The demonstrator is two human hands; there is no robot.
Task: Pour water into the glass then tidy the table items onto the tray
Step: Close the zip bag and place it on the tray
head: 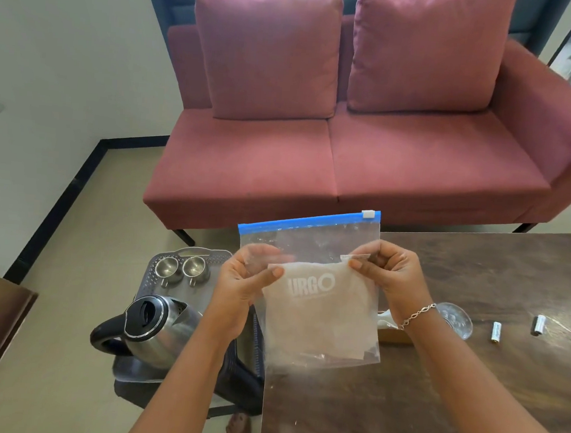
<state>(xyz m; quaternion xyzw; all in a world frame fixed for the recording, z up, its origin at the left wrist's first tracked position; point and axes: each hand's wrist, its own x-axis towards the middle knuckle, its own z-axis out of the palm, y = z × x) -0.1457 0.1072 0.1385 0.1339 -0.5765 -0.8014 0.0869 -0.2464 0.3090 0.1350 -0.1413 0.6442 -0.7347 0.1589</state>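
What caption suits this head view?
Both hands, left hand and right hand, hold a clear blue-zippered plastic bag above the dark wooden table.

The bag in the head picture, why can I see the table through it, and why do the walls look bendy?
Head view: the bag is clear plastic, so the table shows through; both hands, left and right, look sharp; the wide lens curves the edges.

Kettle (152, 329) and two steel cups (181, 269) crowding the tray (157, 261); open tabletop (467, 401) before scattered batteries (496, 332).
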